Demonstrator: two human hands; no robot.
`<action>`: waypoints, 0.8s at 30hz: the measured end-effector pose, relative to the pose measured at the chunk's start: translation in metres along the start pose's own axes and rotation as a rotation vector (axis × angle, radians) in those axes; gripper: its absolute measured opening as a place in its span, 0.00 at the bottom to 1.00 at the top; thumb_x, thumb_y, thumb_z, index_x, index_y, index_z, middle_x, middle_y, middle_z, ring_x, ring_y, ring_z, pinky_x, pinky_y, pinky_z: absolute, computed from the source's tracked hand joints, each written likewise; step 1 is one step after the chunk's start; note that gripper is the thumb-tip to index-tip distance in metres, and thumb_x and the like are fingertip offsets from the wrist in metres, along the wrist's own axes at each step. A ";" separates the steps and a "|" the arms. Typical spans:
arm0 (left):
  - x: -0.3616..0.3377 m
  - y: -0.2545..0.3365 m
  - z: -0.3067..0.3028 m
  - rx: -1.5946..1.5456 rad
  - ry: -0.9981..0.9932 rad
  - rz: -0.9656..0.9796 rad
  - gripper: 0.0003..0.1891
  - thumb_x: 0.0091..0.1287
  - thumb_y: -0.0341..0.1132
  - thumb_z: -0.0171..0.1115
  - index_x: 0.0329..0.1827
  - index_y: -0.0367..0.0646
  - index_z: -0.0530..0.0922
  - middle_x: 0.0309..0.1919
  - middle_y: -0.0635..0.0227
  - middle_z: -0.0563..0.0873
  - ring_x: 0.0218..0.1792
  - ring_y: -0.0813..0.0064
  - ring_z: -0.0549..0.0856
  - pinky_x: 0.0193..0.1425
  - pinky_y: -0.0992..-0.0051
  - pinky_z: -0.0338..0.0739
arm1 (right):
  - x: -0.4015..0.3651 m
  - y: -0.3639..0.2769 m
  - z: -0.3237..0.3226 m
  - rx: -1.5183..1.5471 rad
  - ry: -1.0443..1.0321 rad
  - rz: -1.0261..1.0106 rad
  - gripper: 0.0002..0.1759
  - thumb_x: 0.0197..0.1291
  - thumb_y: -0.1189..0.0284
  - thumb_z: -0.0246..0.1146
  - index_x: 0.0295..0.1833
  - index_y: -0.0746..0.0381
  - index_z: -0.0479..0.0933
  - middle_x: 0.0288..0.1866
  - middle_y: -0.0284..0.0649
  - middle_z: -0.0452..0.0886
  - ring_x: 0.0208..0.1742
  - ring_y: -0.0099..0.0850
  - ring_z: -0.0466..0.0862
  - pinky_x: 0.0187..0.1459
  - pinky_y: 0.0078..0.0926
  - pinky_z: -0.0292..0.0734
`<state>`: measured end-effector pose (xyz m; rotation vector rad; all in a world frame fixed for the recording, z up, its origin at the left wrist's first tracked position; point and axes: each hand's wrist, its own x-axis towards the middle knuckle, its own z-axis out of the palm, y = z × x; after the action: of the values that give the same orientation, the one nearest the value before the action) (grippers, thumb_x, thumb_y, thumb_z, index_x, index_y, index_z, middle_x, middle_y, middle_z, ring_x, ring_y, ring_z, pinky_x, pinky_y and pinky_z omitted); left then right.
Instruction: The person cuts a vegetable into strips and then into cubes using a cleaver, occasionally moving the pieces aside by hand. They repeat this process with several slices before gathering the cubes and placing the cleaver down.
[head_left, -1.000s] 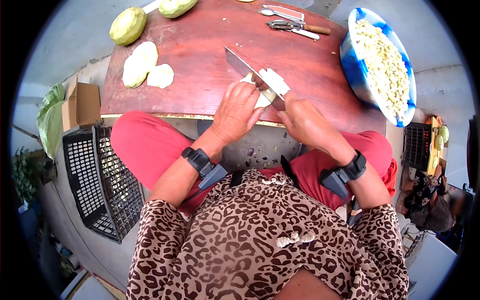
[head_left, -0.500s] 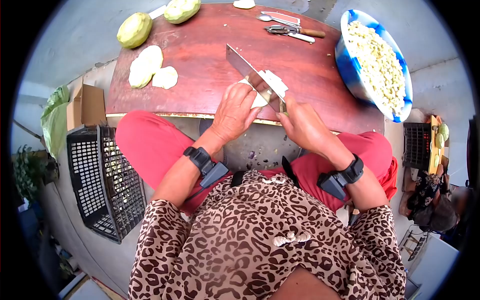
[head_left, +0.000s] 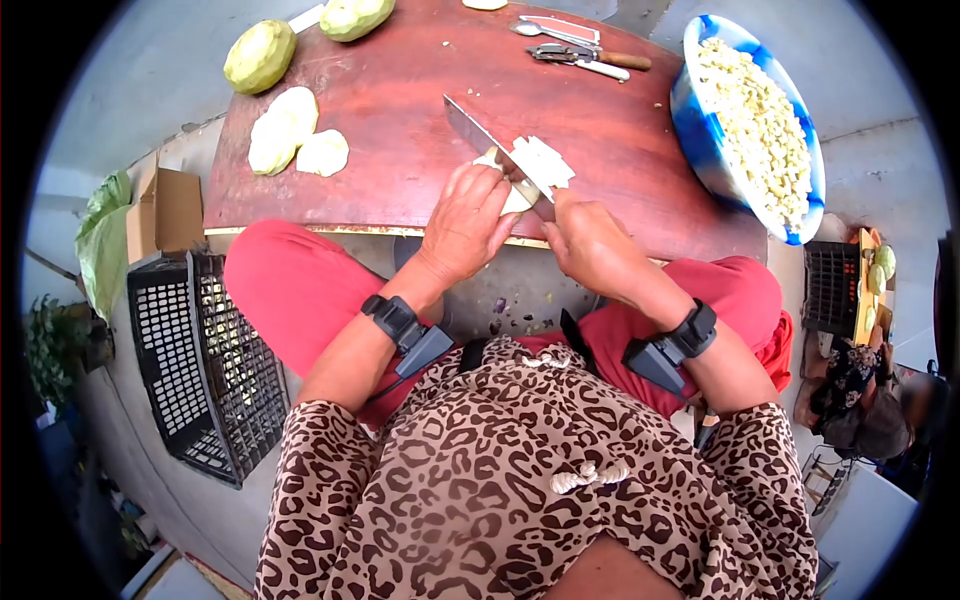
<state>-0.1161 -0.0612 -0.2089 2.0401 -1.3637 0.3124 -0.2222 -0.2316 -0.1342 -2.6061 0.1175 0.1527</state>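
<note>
My right hand (head_left: pixel 594 240) is wrapped round the handle of a wide-bladed knife (head_left: pixel 485 130) at the near edge of the red table (head_left: pixel 390 110). The blade slants up and left across a pale vegetable piece (head_left: pixel 517 201). My left hand (head_left: pixel 463 218) presses that piece down, its fingertips beside the blade. Just right of the blade lie pale cut strips (head_left: pixel 543 163). On the table's left are pale slices (head_left: pixel 284 130), with a peeled green vegetable (head_left: pixel 260 56) and another (head_left: pixel 356 15) behind them.
A blue and white basin (head_left: pixel 687 110) full of diced pieces stands at the right. A peeler (head_left: pixel 565 55) and a spoon (head_left: pixel 530 28) lie at the back. Black crates (head_left: pixel 235 370) and a cardboard box (head_left: pixel 165 212) are at the left. Another person (head_left: pixel 855 400) is far right.
The knife has shifted slightly left and its blade has turned a little, showing more of the cut strips. My right hand has moved slightly left with it. My left hand still holds the piece.
</note>
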 end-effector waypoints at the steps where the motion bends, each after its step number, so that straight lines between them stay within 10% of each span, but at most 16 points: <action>1: -0.001 0.000 -0.001 0.006 -0.005 0.004 0.24 0.58 0.33 0.71 0.57 0.33 0.76 0.56 0.52 0.78 0.61 0.48 0.75 0.70 0.52 0.68 | -0.001 0.000 -0.002 0.008 0.005 0.006 0.14 0.65 0.74 0.62 0.47 0.73 0.69 0.33 0.66 0.81 0.39 0.65 0.82 0.40 0.57 0.76; 24: -0.003 0.003 -0.003 0.017 0.038 -0.026 0.21 0.58 0.33 0.71 0.53 0.35 0.78 0.53 0.55 0.79 0.58 0.51 0.77 0.66 0.54 0.69 | -0.015 -0.019 -0.024 -0.029 -0.079 -0.006 0.11 0.68 0.73 0.58 0.42 0.73 0.70 0.31 0.66 0.82 0.37 0.63 0.84 0.39 0.57 0.80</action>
<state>-0.1190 -0.0578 -0.2068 2.0534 -1.3146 0.3507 -0.2329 -0.2265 -0.1026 -2.6249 0.0801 0.2574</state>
